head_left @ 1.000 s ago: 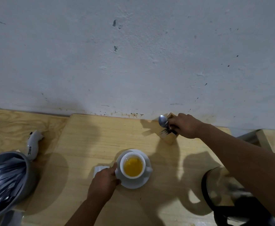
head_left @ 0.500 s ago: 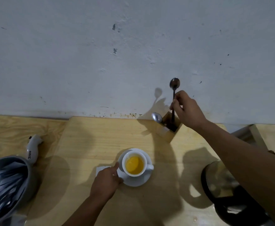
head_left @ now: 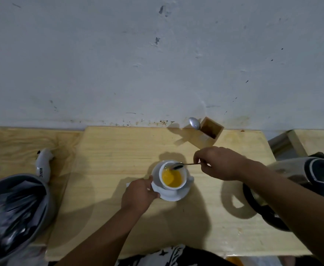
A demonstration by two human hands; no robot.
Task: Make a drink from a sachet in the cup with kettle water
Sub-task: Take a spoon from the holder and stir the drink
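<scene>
A white cup (head_left: 184, 172) with yellow-orange liquid stands on a white saucer (head_left: 176, 195) in the middle of the wooden table (head_left: 103, 166). My left hand (head_left: 138, 194) grips the saucer's left rim. A corner of the white sachet (head_left: 128, 184) peeks out beside that hand. My right hand (head_left: 220, 163) pinches the handle of a small metal spoon (head_left: 178, 166), whose bowl hovers over the cup's far rim. The steel kettle (head_left: 301, 181) with a black handle sits at the right, partly behind my right forearm.
A wooden cutlery box (head_left: 208, 135) with a second spoon (head_left: 194, 123) leaning out stands against the wall. A grey bin (head_left: 44, 196) lined with a dark bag is at the left edge, with a white handle-like object (head_left: 44, 166) behind it.
My right hand lifted a spoon out of the cutlery box and brought it down to the cup. The left hand stayed on the saucer.
</scene>
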